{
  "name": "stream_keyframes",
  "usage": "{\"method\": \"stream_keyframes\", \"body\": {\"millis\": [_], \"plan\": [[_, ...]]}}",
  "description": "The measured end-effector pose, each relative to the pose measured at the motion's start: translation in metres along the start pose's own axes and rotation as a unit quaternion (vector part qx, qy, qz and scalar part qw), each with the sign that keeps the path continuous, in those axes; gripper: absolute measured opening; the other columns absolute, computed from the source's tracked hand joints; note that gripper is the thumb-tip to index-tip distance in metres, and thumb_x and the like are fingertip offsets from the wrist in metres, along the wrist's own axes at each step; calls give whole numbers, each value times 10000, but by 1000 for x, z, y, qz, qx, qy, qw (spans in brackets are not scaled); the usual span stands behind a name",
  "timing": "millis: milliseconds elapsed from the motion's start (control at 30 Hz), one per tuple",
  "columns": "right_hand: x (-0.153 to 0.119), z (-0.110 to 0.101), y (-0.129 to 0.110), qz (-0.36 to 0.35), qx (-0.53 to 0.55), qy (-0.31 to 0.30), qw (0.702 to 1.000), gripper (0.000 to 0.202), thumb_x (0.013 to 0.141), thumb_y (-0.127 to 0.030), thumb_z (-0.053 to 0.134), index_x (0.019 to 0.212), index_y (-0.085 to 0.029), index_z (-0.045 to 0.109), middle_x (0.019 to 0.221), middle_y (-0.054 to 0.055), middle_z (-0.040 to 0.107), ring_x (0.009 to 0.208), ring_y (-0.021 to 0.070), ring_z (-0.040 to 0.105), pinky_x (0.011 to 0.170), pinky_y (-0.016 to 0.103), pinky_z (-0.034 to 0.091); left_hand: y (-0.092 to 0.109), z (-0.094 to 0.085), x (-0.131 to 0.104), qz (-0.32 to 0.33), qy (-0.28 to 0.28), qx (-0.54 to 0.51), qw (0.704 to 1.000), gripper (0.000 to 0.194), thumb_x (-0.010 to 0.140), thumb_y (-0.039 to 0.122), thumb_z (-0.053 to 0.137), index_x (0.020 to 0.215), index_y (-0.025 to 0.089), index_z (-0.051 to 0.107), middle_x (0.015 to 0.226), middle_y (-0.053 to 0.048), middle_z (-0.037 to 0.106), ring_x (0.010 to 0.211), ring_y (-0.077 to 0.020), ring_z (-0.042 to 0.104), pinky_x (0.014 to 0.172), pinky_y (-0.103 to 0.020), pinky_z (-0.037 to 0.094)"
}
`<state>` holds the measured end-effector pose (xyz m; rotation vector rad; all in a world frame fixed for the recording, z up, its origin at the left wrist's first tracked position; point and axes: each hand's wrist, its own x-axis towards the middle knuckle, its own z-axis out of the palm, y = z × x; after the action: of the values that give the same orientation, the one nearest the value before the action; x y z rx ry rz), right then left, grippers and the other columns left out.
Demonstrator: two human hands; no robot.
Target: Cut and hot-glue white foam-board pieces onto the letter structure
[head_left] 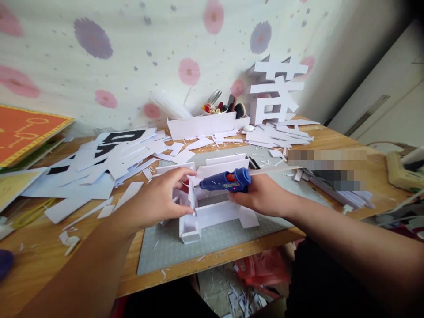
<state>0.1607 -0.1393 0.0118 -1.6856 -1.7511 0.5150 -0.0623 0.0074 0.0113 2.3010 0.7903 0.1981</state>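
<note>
A blue glue gun (228,181) with a small red light is gripped in my right hand (265,194), its nozzle pointing left at a white foam-board structure (218,214). My left hand (165,194) pinches an upright white strip (191,194) at the structure's left side, between thumb and fingers. The nozzle tip is close to the top of that strip; whether they touch is hard to tell. The structure has thin standing walls and rests on a grey-green cutting mat (152,254). A pale glue stick (278,169) sticks out of the gun's back.
White offcuts and printed sheets (96,168) cover the left of the wooden table (129,282). Behind stand a white box (202,126) beside tools and a finished white character (274,90). More strips (278,134) lie at the back right. A red bag (263,267) is below the table edge.
</note>
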Motion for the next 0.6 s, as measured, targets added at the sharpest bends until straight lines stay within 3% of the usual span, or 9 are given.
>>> {"method": "stream_keyframes", "body": {"millis": [233,600], "plan": [[3,3,2,1,43,-10,999,255,752,-139,606,988,-203,680,912,34,741,796,220,665,751,324,544,8,1,0,-13,8,7,1000,752,596,362,814,1284,343,511,1298,-36,589,1130,-268,616,929,-420,547],[5,6,3,18,11,-11,1000,216,758,-163,603,952,-209,688,977,60,748,851,263,679,785,376,543,11,-1,0,-12,13,1,1000,735,602,382,807,1279,330,523,1274,-47,603,1120,-276,622,923,-418,548]]}}
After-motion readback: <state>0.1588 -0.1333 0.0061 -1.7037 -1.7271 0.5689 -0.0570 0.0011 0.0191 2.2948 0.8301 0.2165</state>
